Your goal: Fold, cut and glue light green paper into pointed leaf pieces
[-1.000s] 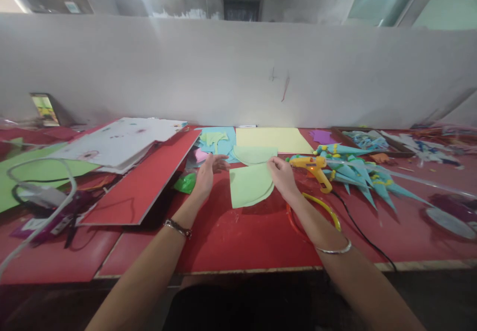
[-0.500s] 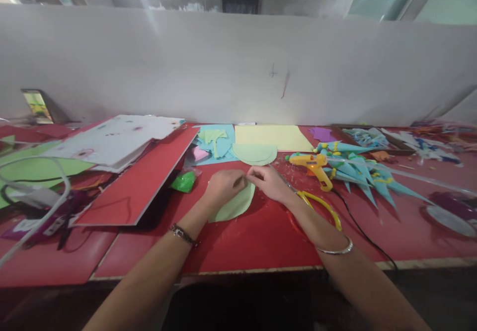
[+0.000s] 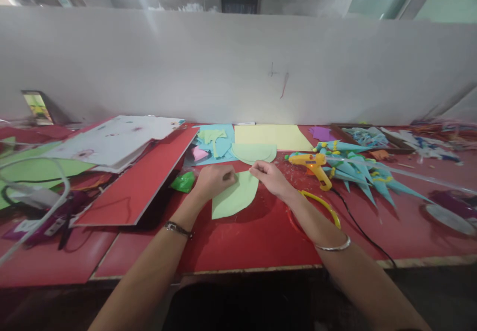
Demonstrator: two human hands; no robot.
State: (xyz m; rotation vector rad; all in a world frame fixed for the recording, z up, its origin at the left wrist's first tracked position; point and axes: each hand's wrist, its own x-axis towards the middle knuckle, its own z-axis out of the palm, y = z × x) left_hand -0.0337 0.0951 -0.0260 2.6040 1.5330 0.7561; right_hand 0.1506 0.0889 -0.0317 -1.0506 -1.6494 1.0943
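Right fingers [image 3: 261, 167] pinched on green paper [image 3: 234, 199], left fingers [image 3: 224, 173] curled over it, grip unclear

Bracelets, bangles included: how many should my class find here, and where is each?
2: a dark bracelet on the wrist of the left hand, and a silver bangle on the arm of the right hand, which pinches the light green paper. None looks hidden.

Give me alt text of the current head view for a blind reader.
The right hand pinches the corner of a green paper, with the left hand at its upper edge, over a red table. A glue gun and blue cones lie to the right; a yellow sheet lies behind.
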